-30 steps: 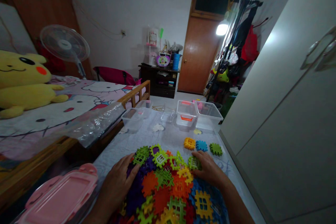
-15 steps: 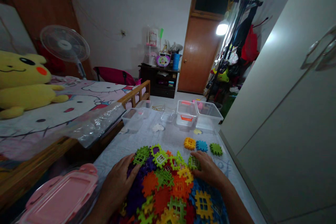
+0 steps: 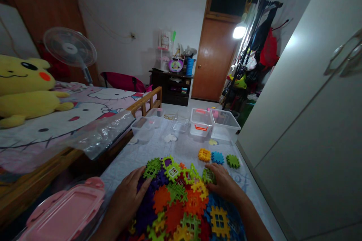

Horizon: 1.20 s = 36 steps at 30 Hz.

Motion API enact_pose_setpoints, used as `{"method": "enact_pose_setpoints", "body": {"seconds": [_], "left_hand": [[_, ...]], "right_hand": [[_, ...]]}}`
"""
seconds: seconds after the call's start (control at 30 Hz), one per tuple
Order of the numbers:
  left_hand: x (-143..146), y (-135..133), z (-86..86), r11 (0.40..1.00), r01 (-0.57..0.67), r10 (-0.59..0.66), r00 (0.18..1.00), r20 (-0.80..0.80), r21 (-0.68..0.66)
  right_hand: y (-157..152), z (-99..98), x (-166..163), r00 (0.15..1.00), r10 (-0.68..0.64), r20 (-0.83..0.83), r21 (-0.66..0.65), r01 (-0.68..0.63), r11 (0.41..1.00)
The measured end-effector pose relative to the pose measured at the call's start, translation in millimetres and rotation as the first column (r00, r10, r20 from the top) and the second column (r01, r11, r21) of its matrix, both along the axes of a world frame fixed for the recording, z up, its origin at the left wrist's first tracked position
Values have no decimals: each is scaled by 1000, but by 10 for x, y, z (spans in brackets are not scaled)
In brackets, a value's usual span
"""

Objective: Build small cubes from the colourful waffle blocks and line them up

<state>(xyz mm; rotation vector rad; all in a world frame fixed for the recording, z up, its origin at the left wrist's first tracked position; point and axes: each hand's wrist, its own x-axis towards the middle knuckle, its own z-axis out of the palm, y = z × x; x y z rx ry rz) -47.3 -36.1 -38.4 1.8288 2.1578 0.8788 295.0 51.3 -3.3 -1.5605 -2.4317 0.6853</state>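
A heap of plastic interlocking blocks (image 3: 174,214) in orange, green, yellow, purple, red and blue fills the lower middle, close to me. My left hand (image 3: 128,194) rests against the heap's left side, thumb and fingers apart, beside a green window block (image 3: 152,167). On the other side, my right hand (image 3: 223,181) lies with its fingertips and thumb touching the edge of another green block (image 3: 208,175). Beyond it, an orange-yellow block (image 3: 204,154), a blue block (image 3: 217,157) and a green block (image 3: 233,161) lie in a row on the cloth.
Clear plastic boxes stand farther back, including one with orange handles (image 3: 201,124) and a larger one (image 3: 224,126). A pink-lidded container (image 3: 66,211) sits at lower left. The bed's wooden rail (image 3: 144,101) runs on the left; a pale cabinet (image 3: 311,120) borders the right.
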Motion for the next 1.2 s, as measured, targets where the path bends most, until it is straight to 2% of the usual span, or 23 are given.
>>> {"method": "enact_pose_setpoints", "body": {"seconds": [0.27, 0.53, 0.73, 0.93, 1.2], "left_hand": [[43, -4, 54, 999, 23, -24, 1000, 16, 29], [40, -6, 26, 999, 26, -26, 1000, 13, 37], [39, 0, 22, 999, 36, -36, 999, 30, -24], [38, -1, 6, 999, 39, -38, 999, 30, -15], [48, -4, 53, 999, 39, -38, 999, 14, -21]], "right_hand": [[3, -10, -9, 1000, -22, -20, 17, 23, 1000], [9, -48, 1, 1000, -26, -12, 23, 26, 999], [-7, -28, -14, 999, 6, -39, 25, -5, 1000], [39, -14, -7, 993, -43, -108, 94, 53, 994], [9, -22, -16, 998, -25, -65, -2, 25, 1000]]}}
